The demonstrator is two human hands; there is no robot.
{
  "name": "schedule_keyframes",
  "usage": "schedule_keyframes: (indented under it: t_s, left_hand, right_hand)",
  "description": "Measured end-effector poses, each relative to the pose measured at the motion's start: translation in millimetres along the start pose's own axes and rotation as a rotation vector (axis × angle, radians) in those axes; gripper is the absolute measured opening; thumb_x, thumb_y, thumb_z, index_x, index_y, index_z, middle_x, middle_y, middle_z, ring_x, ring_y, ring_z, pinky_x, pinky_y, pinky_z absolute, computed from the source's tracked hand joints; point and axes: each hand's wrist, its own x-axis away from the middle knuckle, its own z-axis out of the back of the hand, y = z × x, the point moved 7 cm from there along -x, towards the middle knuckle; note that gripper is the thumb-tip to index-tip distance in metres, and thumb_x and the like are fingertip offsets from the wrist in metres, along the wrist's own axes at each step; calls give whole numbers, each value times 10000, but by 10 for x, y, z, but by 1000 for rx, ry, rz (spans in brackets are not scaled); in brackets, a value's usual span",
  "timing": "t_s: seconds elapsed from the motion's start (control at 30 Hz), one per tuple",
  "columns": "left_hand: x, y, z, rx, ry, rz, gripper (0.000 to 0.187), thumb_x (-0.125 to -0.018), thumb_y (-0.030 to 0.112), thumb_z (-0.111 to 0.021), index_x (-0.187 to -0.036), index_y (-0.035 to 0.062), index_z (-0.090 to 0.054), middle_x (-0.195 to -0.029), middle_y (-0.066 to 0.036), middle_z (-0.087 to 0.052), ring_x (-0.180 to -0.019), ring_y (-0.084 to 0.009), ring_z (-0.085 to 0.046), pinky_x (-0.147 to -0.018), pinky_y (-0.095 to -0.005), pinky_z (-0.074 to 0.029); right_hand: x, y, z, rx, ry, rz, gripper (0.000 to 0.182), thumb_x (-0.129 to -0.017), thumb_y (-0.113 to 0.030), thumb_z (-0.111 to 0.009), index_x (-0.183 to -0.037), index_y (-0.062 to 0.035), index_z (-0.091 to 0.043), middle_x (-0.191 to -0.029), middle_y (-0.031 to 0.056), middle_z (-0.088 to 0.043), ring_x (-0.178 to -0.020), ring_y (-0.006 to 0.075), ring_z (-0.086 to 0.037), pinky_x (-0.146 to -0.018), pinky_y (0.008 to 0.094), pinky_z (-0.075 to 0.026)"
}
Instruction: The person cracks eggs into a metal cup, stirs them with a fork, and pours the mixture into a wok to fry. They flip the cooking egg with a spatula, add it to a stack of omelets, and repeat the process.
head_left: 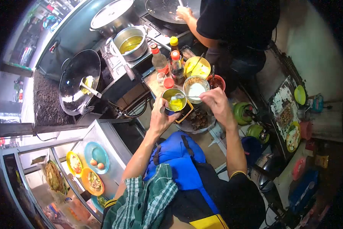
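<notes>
My left hand is wrapped round a metal mug with a yellowish handle. Raw egg lies inside, yellow with clear white. To the right of the mug, my right hand has its fingers pinched together at the near right edge of a bowl. White powder and something brown fill that bowl. Whatever is between the pinched fingers, if anything, is too small to make out. Beside the bowl are a yellow tub with a spoon and a red container of dark sauce.
Sauce bottles stand behind the mug. At left, a wok holds a ladle; a pot of oil sits further back. A co-worker in black stands at another wok. Two eggs rest on a blue plate.
</notes>
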Motion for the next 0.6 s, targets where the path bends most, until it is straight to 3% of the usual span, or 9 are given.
schedule_keyframes:
  t_s: [0.07, 0.13, 0.2, 0.33, 0.4, 0.43, 0.53, 0.57, 0.6]
  left_hand:
    - [-12, 87, 47, 69, 60, -132, 524, -639, 102, -867, -916, 65, -423, -1120, -213, -562, -1095, -426, -569, -925, -438, -474]
    - [15, 32, 63, 45, 30, -95, 515, -647, 99, -863, -919, 65, -427, -1213, -251, -562, -1172, -442, -555, -974, -439, -460]
    - [30, 53, 89, 82, 73, -211, 514, -732, 167, -879, -916, 48, -414, -1357, -290, -518, -1246, -361, -547, -1033, -406, -432]
    - [115, 72, 209, 112, 138, -185, 550, -706, 193, -915, -914, 50, -426, -1364, -282, -519, -1251, -362, -548, -1028, -410, -445]
    - [141, 85, 248, 97, 156, -189, 567, -694, 204, -927, -917, 49, -430, -1354, -279, -524, -1237, -358, -557, -1018, -409, -457]
    - [172, 97, 278, 118, 143, -166, 563, -693, 195, -926, -919, 51, -431, -1349, -275, -527, -1233, -355, -558, -1026, -413, -452]
    - [306, -59, 364, 213, 150, -123, 541, -692, 196, -921, -906, 59, -444, -1350, -267, -526, -1256, -361, -536, -1084, -443, -400]
    - [339, -46, 399, 148, 138, -95, 528, -704, 211, -911, -903, 54, -449, -1364, -264, -520, -1272, -363, -525, -1090, -445, -394]
    - [376, -37, 451, 86, 125, -67, 515, -716, 227, -902, -899, 50, -454, -1379, -260, -515, -1287, -366, -514, -1095, -448, -387]
  right_hand:
    - [-23, -192, -4, 62, -45, 34, 181, -954, -263, -640, -970, -107, -731, -961, 28, -709, -907, 245, -576, -856, 377, -429]
    - [-19, -317, 71, 106, 7, 118, 176, -966, -251, -627, -985, -103, -721, -960, 29, -706, -890, 241, -581, -825, 368, -427]
    - [26, -291, 127, 80, 65, 138, 180, -976, -254, -615, -987, -101, -710, -968, 37, -704, -879, 243, -579, -818, 363, -423]
    - [67, 90, 108, 213, 139, -64, 204, -976, -284, -624, -1030, -103, -704, -915, 45, -677, -851, 255, -568, -802, 374, -418]
    - [66, 412, -147, 201, -4, -94, 241, -951, -298, -654, -1090, -108, -705, -882, 50, -658, -845, 261, -565, -801, 384, -418]
    - [95, 521, -247, 343, -109, -145, 312, -897, -305, -704, -1141, -111, -705, -877, 57, -657, -868, 267, -575, -804, 398, -424]
    - [-115, -72, -357, 360, -102, -43, 375, -854, -298, -734, -1183, -124, -698, -877, 57, -660, -886, 265, -586, -815, 402, -432]
    - [-188, -360, -533, 241, -146, 156, 452, -823, -306, -758, -1238, -143, -679, -889, 52, -663, -858, 261, -606, -796, 423, -444]
    - [-257, -674, -729, -21, -337, 128, 507, -807, -339, -771, -1269, -162, -661, -867, 52, -657, -813, 259, -625, -765, 427, -456]
